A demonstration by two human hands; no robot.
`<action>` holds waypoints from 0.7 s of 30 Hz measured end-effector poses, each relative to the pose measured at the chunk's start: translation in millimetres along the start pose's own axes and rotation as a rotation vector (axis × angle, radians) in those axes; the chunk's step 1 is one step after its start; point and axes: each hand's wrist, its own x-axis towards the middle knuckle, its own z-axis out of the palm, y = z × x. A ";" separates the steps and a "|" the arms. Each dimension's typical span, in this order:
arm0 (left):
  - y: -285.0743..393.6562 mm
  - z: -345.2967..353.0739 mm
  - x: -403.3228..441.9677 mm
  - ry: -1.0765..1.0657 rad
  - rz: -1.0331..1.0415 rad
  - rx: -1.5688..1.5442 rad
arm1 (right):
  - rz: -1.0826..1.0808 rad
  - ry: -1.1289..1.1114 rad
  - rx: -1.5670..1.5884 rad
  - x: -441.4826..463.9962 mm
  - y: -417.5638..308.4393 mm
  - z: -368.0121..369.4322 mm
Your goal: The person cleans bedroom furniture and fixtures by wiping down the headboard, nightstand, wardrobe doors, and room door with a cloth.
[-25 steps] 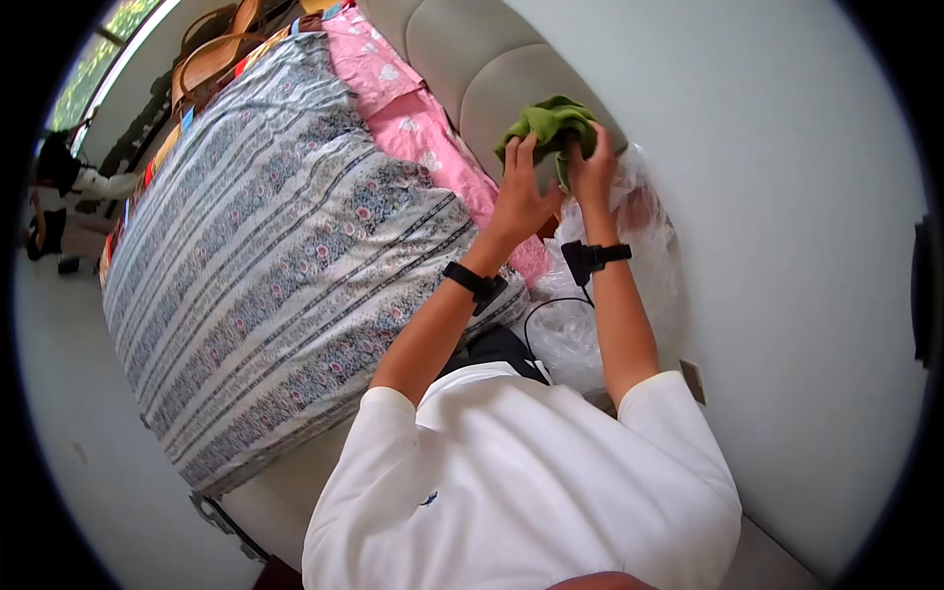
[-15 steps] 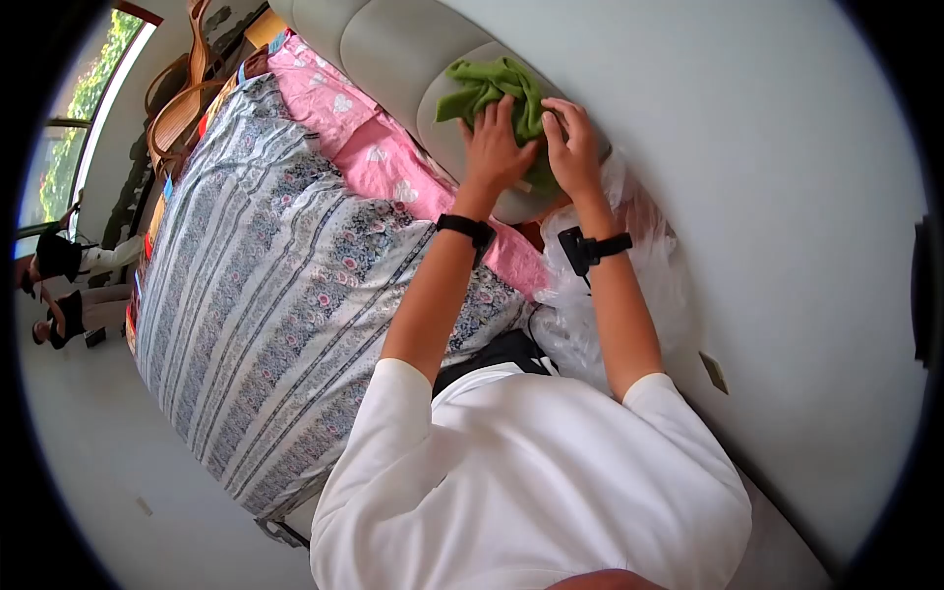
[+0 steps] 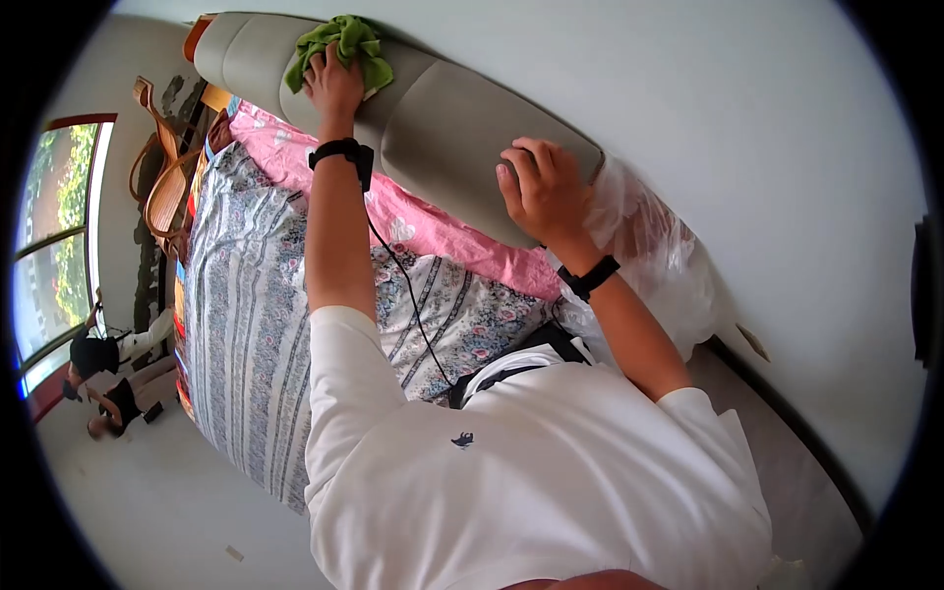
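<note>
A crumpled green cloth (image 3: pixel 339 49) lies against the grey padded headboard (image 3: pixel 442 128), toward its far left part. On the cloth rests my left hand (image 3: pixel 334 87), its fingers pressed into the fabric and bent around a fold. My right hand (image 3: pixel 546 192) is over the headboard's near right end, fingers parted and slightly curled, with nothing in it. Below the headboard, a pink sheet with white hearts (image 3: pixel 403 221) and a striped floral cover (image 3: pixel 256 285) lie on the bed.
Clear plastic wrapping (image 3: pixel 659 256) bulges beside the bed by the wall. A wooden chair (image 3: pixel 172 197) stands beyond the bed near the window (image 3: pixel 59 236). Two people (image 3: pixel 118 403) are at the far left. A thin black cable runs from my left wrist.
My left hand has moved left along the headboard with the green cloth. My right hand has come away from the cloth and is now apart from it. The view has turned.
</note>
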 end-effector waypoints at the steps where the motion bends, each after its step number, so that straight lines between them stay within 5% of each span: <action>1: -0.1 -0.5 3.5 -0.013 0.024 0.025 | 0.001 -0.006 0.007 -1.4 0.8 -1.5; 4: 10.6 -13.3 1.2 0.024 0.097 0.068 | 0.017 -0.011 0.028 -1.9 -0.4 0.4; 6: 28.2 -30.6 -12.5 -0.176 0.055 -0.078 | 0.017 -0.018 0.031 -2.9 -1.1 -0.3; 8: 52.3 -46.6 -30.7 -0.127 0.048 -0.064 | 0.005 -0.021 0.034 -1.3 -0.8 -1.5; 21: 162.6 -148.9 -176.9 -0.635 -0.129 -0.355 | -0.019 0.108 0.221 -9.3 3.4 0.7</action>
